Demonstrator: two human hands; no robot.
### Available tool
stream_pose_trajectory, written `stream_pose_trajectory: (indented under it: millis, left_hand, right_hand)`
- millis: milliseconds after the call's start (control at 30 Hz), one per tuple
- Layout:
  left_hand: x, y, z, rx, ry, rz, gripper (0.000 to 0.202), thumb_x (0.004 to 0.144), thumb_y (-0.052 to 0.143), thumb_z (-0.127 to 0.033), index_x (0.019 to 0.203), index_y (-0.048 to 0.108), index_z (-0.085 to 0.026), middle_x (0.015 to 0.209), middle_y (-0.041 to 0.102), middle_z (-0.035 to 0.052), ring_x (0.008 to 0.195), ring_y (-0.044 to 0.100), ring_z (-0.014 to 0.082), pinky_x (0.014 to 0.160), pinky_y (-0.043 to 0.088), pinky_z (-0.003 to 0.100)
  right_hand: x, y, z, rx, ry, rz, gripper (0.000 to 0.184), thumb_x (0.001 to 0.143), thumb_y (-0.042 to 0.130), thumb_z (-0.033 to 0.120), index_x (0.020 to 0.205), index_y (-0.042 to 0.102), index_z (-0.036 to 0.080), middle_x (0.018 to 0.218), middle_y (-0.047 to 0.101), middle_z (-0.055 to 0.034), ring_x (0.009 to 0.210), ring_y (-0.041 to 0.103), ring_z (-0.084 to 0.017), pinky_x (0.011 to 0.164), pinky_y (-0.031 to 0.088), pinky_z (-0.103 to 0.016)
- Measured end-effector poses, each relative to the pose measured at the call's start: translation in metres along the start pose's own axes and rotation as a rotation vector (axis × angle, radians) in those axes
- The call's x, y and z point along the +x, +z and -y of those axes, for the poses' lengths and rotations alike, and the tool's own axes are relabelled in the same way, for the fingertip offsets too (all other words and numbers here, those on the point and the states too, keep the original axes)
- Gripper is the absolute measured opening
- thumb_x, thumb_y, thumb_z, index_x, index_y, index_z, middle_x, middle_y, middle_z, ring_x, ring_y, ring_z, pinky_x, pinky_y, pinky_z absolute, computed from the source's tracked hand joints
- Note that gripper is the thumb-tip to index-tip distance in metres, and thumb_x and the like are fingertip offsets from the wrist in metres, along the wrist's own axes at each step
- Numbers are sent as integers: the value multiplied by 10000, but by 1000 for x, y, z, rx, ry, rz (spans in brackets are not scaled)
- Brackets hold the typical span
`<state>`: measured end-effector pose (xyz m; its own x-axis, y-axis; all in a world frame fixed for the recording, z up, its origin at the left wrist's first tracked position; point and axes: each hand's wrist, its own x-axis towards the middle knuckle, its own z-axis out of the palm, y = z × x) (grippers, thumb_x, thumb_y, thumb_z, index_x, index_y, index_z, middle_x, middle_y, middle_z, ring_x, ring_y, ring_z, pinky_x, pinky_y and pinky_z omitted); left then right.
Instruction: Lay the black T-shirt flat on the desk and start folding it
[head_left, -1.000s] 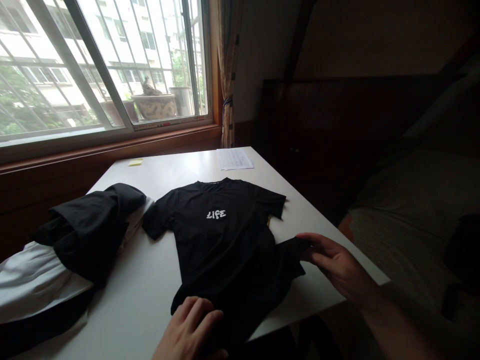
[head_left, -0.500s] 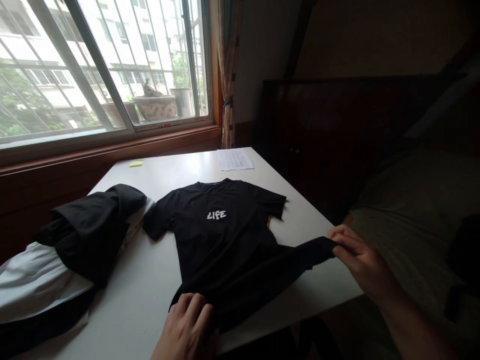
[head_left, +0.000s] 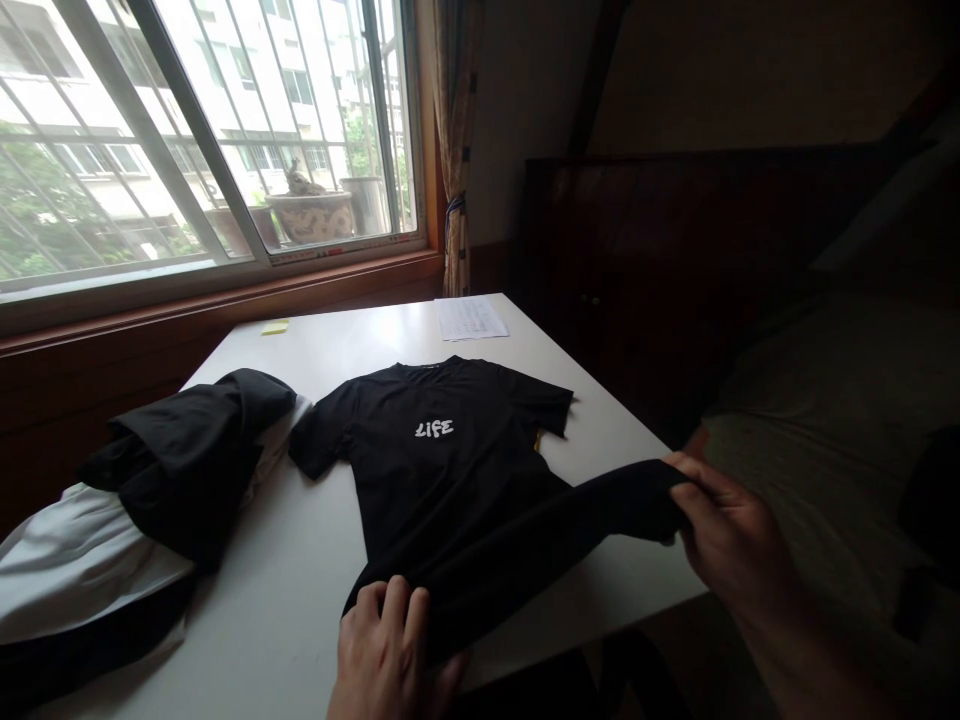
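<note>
A black T-shirt [head_left: 442,490] with white lettering on its chest lies spread on the white table [head_left: 270,600], its collar toward the far side. My right hand [head_left: 731,525] pinches the right corner of its hem and holds that part stretched out to the right, raised off the table. At the near left corner of the hem, my left hand [head_left: 386,650] is closed on the cloth, fingers curled over the edge. Its thumb shows partly below the fabric.
A heap of black and white clothes [head_left: 180,470] rests on the table's left side. Toward the back lie printed papers [head_left: 471,318] and yellow sticky notes [head_left: 275,327]. Behind stands a barred window [head_left: 225,130] with a tied curtain [head_left: 456,150]. Dark furniture [head_left: 637,240] fills the right.
My right hand has turned and shifted slightly right, pulling the hem corner with it. The left hand has moved a little to the right, still on the hem.
</note>
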<state>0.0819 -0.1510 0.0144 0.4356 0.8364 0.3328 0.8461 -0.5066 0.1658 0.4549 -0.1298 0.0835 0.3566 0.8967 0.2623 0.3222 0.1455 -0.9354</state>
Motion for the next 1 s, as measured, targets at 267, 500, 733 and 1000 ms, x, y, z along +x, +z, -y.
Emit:
stream_pose_trajectory:
  millis: [267, 500, 733, 1000]
  left_hand:
    - [13, -24, 33, -229, -46, -66, 160, 977, 492, -186, 884, 611, -240, 809, 637, 10, 677, 623, 189, 607, 485, 274]
    - [27, -87, 59, -436, -183, -348, 142, 995, 576, -340, 1047, 680, -257, 945, 685, -5, 793, 670, 149, 694, 512, 198]
    - [37, -100, 58, -644, -278, -380, 179, 984, 599, -391, 1037, 715, -266, 961, 654, -3, 787, 632, 138, 641, 484, 188]
    - [33, -103, 36, -917, -300, -325, 300, 960, 622, -497, 859, 730, -237, 906, 647, 39, 770, 625, 179, 627, 508, 248]
  right_hand:
    - [-2, 4, 19, 46, 83, -55, 193, 891, 663, 446, 820, 646, 267, 796, 580, -15, 567, 489, -152, 400, 370, -262]
    - [2, -11, 32, -281, -241, -50, 323, 888, 680, 333, 617, 529, 243, 829, 626, -34, 679, 550, -182, 526, 418, -296]
    - [4, -20, 43, -186, -275, 111, 322, 876, 710, 360, 639, 526, 242, 795, 599, -45, 780, 587, -225, 657, 485, -332]
    - [-10, 12, 18, 110, -62, 448, 225, 892, 660, 456, 901, 558, 255, 871, 607, -22, 779, 597, -205, 710, 522, -347]
